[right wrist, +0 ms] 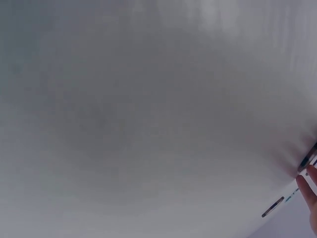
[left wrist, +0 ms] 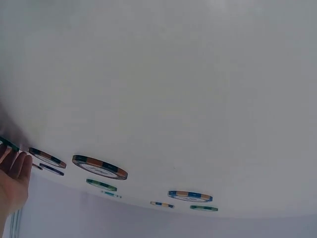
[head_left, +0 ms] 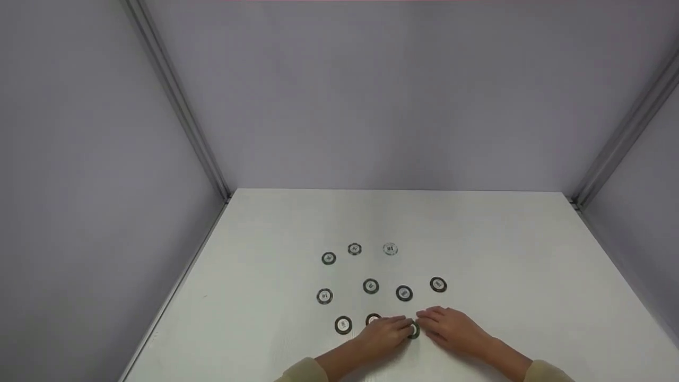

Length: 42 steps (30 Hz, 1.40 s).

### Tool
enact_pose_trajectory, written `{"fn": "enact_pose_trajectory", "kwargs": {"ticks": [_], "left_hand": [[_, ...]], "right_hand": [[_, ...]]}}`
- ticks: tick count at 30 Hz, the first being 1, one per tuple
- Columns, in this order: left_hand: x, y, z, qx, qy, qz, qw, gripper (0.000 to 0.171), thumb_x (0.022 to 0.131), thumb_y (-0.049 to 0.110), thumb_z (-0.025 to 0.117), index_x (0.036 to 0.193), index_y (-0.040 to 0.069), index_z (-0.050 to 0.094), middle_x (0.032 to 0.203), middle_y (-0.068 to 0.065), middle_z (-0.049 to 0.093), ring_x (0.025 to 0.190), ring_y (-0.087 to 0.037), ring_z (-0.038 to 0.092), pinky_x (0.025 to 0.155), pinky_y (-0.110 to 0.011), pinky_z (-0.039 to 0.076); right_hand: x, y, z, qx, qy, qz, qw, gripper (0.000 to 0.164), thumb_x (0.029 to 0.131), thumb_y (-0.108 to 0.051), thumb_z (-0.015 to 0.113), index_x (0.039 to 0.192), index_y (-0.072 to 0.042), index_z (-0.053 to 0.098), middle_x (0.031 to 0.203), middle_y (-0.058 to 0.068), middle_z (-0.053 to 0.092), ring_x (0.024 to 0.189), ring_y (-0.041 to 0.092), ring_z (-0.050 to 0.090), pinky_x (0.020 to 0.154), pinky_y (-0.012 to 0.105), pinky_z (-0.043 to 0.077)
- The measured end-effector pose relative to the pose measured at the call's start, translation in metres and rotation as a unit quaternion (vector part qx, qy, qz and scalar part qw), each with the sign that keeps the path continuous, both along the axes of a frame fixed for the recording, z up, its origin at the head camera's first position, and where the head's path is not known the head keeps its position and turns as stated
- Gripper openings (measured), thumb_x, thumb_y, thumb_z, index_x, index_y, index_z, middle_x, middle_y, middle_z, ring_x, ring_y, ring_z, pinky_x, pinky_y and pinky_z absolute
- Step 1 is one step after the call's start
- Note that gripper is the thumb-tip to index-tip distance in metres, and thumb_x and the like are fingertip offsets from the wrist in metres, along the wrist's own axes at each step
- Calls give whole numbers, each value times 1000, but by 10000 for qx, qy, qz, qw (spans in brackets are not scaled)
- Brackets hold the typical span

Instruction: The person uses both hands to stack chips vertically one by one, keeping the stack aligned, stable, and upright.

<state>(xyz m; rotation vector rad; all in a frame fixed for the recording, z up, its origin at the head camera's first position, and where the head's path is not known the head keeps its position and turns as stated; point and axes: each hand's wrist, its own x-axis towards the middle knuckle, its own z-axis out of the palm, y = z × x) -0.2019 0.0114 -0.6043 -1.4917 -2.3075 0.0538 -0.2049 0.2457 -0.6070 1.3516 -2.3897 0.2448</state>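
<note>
Near the front of the white table, a poker chip with a dark rim and pale centre lies between the two hands. My left hand reaches in from the left, its fingertips resting on the chip's left part and covering some of it. From the other side comes my right hand, fingers extended and fingertips right at the chip's right edge. Another chip is partly hidden behind the left fingers. In the left wrist view the left hand shows at the left edge; fingertips of the right hand touch a chip's rim in the right wrist view.
Several more chips lie flat and spread out beyond the hands, among them a paler one, a far-left one and a right one. A near chip lies left of the left hand. Grey panels enclose the table.
</note>
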Motion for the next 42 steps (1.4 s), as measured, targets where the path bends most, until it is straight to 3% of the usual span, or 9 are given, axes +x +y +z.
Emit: {"fn": "enact_pose_trajectory", "kwargs": {"ticks": [5, 15, 27, 37, 42], "left_hand": [[-1, 3, 3, 206, 95, -33, 9997, 17, 82, 11, 63, 98, 16, 67, 106, 4, 61, 98, -6, 57, 75, -9, 43], [1, 6, 4, 369, 306, -216, 9986, 17, 81, 12, 63, 96, 15, 69, 99, 5, 63, 90, -5, 58, 78, -9, 41], [3, 5, 2, 501, -220, -209, 9983, 17, 80, 10, 66, 97, 12, 69, 99, 2, 63, 91, -5, 59, 80, -9, 40], [4, -2, 0, 477, 48, -179, 9987, 17, 78, 10, 66, 94, 14, 69, 98, 3, 63, 85, -5, 58, 77, -8, 41], [4, -7, -1, 624, -53, -205, 9978, 17, 78, 9, 66, 93, 14, 69, 97, 3, 63, 84, -5, 58, 77, -8, 41]], "right_hand": [[0, -6, 0, -247, 232, 202, 9992, 32, 74, -11, 73, 105, -8, 66, 106, 4, 62, 93, 17, 59, 70, 32, 50], [1, -15, -3, -722, 437, 771, 9934, 25, 70, -9, 75, 94, -8, 69, 98, 1, 64, 86, 12, 60, 66, 24, 49], [3, -23, -6, -945, 429, 876, 9907, 23, 70, -7, 75, 92, -5, 66, 94, 4, 62, 85, 14, 61, 70, 19, 48], [4, -29, -8, -1040, 331, 962, 9894, 25, 70, -6, 75, 93, -4, 66, 95, 5, 61, 85, 16, 61, 72, 19, 48], [4, -35, -6, -1064, 234, 939, 9896, 24, 70, -5, 75, 93, -5, 66, 95, 5, 61, 86, 15, 61, 74, 19, 48]]}}
